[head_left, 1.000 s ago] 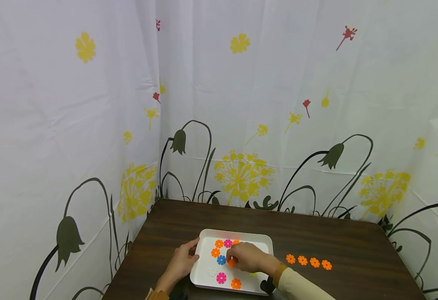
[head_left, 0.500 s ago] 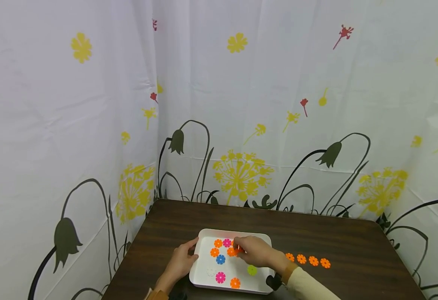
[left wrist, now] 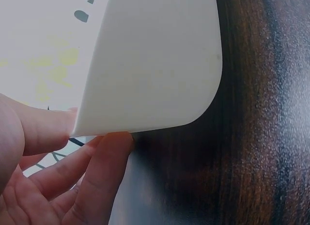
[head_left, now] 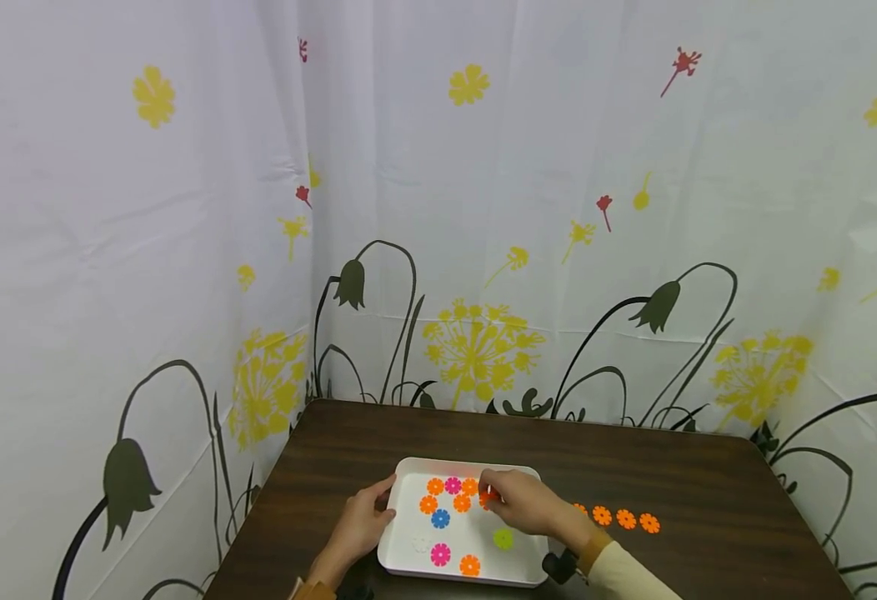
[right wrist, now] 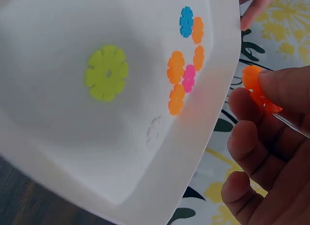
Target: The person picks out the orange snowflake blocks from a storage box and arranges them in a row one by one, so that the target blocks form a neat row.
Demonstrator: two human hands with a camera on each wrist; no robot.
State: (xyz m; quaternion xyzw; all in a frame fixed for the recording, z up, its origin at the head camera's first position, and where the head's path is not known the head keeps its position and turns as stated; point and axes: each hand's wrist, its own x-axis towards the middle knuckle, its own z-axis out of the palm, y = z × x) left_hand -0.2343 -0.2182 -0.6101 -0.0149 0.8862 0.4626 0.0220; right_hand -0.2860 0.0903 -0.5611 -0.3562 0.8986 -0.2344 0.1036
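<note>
A white tray [head_left: 408,575] stands on the table, slightly tilted to the view. My left hand [head_left: 359,525] grips its left side; in the left wrist view the thumb [left wrist: 46,130] is at the rim and a fingertip touches the outer wall. My right hand [head_left: 524,502] is above the tray's right part, pinching an orange notched flower disc [right wrist: 252,79] between thumb and finger. Inside the tray lie several orange discs [head_left: 435,486], two pink discs [head_left: 441,554], a blue disc [head_left: 441,518], a lime green disc [right wrist: 107,73] and a clear or white disc [right wrist: 154,133].
On the dark wood table [head_left: 709,492], a row of several orange discs [head_left: 626,519] lies right of the tray; the right forearm partly covers its left end. A white curtain [head_left: 378,167] with printed flowers hangs behind the table and at its left.
My right hand has lifted an orange disc from the middle of the tray and carried it rightward. The lime green disc has come into full view. My left hand stays on the tray.
</note>
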